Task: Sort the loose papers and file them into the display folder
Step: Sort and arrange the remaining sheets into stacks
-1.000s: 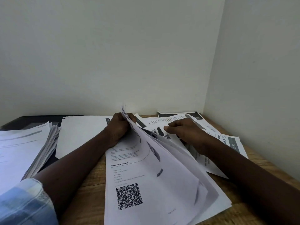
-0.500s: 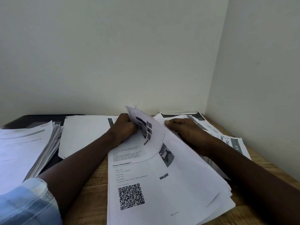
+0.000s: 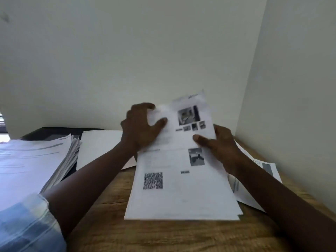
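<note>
Head view; motion blur over the papers. Stack [image 3: 181, 188] of printed sheets sits mid-frame, its near edge apparently down on the table [image 3: 163, 237] and its far end tilted up toward the wall [image 3: 163, 51]. The top sheet has a QR code at lower left and small photos at upper right; the text is unreadable.

Left hand [image 3: 140, 128]: at the stack's upper left corner, thumb pressed on the top sheet, fingers curled over the far edge. It grips the stack.

Right hand [image 3: 221, 142]: at the stack's right edge, thumb on the top sheet, fingers behind and out of sight. It also grips the stack.

Left of the stack:
- Blank sheet [image 3: 101, 146] lies flat just beside it; the left forearm crosses over the sheet's near corner.
- Farther left is a thick pile [image 3: 32, 160] of printed sheets with fanned edges.
- A dark flat item [image 3: 54, 132] lies behind the pile; I cannot tell whether it is the folder.
- A light blue sleeve [image 3: 27, 224] shows near-left.

Right of the stack: loose sheets [image 3: 269, 166] lie partly under it and under the right forearm.
</note>
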`<state>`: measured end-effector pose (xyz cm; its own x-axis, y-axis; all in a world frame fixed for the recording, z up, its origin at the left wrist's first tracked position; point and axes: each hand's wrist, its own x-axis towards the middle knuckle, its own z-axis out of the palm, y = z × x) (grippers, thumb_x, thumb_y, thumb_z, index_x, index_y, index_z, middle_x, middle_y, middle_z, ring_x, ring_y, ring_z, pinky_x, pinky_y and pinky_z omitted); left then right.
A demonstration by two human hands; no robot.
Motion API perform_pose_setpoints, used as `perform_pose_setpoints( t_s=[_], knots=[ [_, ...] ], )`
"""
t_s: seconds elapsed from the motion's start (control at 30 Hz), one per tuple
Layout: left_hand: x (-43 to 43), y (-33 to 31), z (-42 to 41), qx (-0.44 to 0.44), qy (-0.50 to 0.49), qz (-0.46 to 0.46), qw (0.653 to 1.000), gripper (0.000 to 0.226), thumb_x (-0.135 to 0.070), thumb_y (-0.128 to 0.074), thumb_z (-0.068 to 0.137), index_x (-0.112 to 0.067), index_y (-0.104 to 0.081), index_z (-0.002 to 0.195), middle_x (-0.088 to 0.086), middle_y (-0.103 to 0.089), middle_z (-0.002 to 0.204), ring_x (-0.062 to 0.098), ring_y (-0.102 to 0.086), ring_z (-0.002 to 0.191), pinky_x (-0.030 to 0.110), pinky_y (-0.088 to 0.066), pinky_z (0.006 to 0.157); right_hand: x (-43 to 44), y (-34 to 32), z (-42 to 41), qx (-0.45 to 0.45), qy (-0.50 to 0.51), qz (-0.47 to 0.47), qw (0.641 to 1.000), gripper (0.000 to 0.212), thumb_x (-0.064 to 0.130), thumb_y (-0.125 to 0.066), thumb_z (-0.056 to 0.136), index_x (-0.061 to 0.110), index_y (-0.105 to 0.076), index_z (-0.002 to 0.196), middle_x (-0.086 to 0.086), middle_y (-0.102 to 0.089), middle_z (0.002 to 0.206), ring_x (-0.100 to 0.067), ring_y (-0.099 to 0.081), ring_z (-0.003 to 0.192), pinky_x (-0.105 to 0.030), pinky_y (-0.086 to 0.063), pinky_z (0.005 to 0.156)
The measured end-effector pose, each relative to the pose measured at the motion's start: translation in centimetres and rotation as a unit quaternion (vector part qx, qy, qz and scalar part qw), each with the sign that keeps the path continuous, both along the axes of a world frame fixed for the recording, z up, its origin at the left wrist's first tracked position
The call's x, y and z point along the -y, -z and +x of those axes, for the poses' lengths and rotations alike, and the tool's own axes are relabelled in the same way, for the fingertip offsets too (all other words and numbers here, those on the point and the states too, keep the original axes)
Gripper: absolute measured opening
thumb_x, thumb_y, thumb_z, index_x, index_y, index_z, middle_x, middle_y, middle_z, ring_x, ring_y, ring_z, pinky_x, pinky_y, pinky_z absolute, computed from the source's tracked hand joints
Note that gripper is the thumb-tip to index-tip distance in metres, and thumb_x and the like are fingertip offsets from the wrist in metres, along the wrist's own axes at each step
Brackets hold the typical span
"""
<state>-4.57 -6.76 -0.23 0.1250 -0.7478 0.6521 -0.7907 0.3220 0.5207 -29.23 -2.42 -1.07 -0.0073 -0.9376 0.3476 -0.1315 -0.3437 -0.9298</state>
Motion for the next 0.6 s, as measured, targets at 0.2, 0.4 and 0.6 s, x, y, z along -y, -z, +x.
perform_pose_setpoints(
  t_s=[0.2,0.4,0.6],
  knots=[
    [-5.4,-3.8,0.4,-0.305,0.210,0.072,0.926,0.069,-0.036,-0.084,0.085,-0.018,-0.050,0.142,0.001,-0.070,0.122,0.013,-0.071,0.105,0.026,-0.056,0.080,-1.9,-3.3,0.0,0.099,0.094,-0.190,0.972,0.023,0.013,-0.078,0.090,0.019,-0.070,0.112,0.010,-0.077,0.100,-0.006,-0.074,0.091,-0.018,-0.056,0.076],
    [-8.3,-2.6,0.0,-0.340,0.261,-0.041,0.903,0.027,-0.002,-0.068,0.096,-0.007,-0.065,0.123,0.004,-0.077,0.113,0.020,-0.074,0.100,0.033,-0.062,0.081,-4.4,-4.7,1.9,0.070,0.131,-0.330,0.932,0.029,0.019,-0.068,0.098,0.019,-0.056,0.124,0.006,-0.069,0.115,-0.008,-0.068,0.107,-0.028,-0.057,0.091],
    [-8.2,-0.7,0.2,-0.367,0.228,0.011,0.902,0.025,-0.001,-0.066,0.095,-0.010,-0.068,0.118,0.002,-0.078,0.108,0.020,-0.075,0.098,0.037,-0.061,0.080,-4.4,-2.0,3.6,0.036,0.144,-0.243,0.959,0.022,0.026,-0.065,0.100,0.017,-0.055,0.118,0.016,-0.066,0.104,0.008,-0.064,0.092,-0.014,-0.051,0.082]
  ],
)
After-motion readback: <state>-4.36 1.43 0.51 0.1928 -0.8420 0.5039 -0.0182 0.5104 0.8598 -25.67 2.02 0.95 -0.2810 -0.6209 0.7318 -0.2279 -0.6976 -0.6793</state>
